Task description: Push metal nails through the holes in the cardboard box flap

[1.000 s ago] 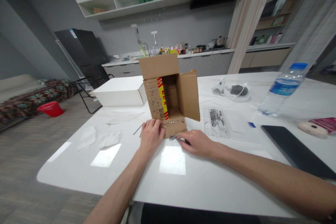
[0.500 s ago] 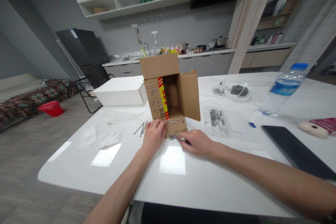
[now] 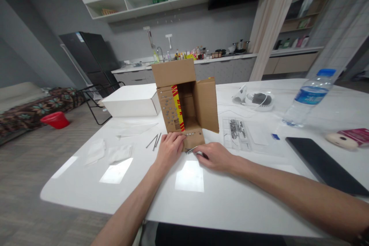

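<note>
A tall brown cardboard box point(image 3: 173, 73) stands open toward me, with yellow and red tape and several grey round heads dotted over its left flap point(image 3: 166, 113). Its lower flap point(image 3: 197, 137) lies toward me and carries a row of similar heads. My left hand point(image 3: 171, 147) is curled over the left edge of that lower flap, thumb hidden. At the flap's front edge, several thin metal nails point(image 3: 189, 150) lie together. My right hand point(image 3: 215, 155) is closed in a pinch on one nail there. More long nails point(image 3: 156, 142) lie left of my left hand.
A white box point(image 3: 129, 103) sits behind on the left. To the right are a clear compartment case point(image 3: 238, 134) of small metal hardware, a water bottle point(image 3: 309, 98), a dark flat slab point(image 3: 325, 165) and a white corded device point(image 3: 256, 100). White cloths point(image 3: 119, 153) lie left.
The view has shifted very slightly. My left fingers have edged a little to the right over the lower flap; my right hand stays at the nails.
</note>
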Demonstrator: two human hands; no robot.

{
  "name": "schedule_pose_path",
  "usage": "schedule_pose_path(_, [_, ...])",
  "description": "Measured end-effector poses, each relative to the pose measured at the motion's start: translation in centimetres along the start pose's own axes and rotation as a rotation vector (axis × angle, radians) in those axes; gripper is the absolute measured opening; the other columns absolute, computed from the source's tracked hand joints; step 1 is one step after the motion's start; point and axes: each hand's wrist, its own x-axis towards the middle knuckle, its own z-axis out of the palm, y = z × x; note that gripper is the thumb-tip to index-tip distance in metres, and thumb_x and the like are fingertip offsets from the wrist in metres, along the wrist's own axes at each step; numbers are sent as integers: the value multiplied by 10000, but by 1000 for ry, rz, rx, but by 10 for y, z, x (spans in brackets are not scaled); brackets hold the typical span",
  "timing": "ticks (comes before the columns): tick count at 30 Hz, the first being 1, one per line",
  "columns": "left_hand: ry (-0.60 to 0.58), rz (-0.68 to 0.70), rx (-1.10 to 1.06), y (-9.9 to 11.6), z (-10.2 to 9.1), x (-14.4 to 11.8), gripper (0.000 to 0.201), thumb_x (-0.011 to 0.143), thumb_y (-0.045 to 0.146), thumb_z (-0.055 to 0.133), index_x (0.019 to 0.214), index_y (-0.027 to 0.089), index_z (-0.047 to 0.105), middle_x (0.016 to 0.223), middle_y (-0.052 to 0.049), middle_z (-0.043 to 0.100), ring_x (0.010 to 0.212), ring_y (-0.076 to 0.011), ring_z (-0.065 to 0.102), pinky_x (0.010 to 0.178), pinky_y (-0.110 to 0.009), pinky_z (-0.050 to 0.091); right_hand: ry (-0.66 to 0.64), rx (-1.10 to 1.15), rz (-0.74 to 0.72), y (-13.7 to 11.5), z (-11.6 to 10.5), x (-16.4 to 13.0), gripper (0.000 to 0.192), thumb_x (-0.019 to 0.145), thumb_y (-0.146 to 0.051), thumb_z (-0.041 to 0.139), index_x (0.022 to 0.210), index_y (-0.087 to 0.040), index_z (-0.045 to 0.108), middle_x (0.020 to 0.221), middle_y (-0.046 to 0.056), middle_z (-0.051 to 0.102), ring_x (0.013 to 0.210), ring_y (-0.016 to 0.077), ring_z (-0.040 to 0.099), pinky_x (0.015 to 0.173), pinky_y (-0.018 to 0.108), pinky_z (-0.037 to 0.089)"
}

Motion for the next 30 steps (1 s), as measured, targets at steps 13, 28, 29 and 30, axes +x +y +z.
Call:
schedule_pose_path(13, [-17, 42, -30, 2, -1, 0, 193, 919, 147, 514, 1011, 222, 666, 1065, -39, 706, 950, -170, 625, 813, -340, 410, -8, -14, -2, -1, -1, 0, 256, 887, -229, 495, 1039, -218, 700, 884, 36, 743, 747, 182, 670, 688, 280, 445])
schedule_pose_path(28, [-32, 72, -64, 3, 3, 1, 178, 931, 164, 500, 1002, 218, 655, 1139, -39, 701, 1015, -167, 623, 850, -330, 433, -23, -44, -18, 0, -1, 0, 239, 893, -235, 497, 1036, -217, 688, 879, 41, 737, 739, 181, 660, 677, 277, 418])
schedule_pose_path(29, [-30, 69, -63, 3, 2, 1, 176, 932, 166, 502, 1003, 216, 655, 1136, -38, 703, 1013, -167, 623, 846, -331, 434, -19, -49, -19, 0, -1, 0, 236, 892, -233, 498, 1033, -216, 687, 879, 42, 737, 737, 182, 659, 675, 277, 415])
schedule_pose_path(30, [-31, 66, -61, 3, 3, 2, 177, 931, 166, 503, 1006, 215, 656, 1137, -39, 703, 1015, -169, 622, 842, -333, 435, -15, -52, -19, 0, -1, 0, 234, 892, -230, 499, 1031, -215, 686, 880, 42, 737, 736, 181, 658, 672, 276, 413])
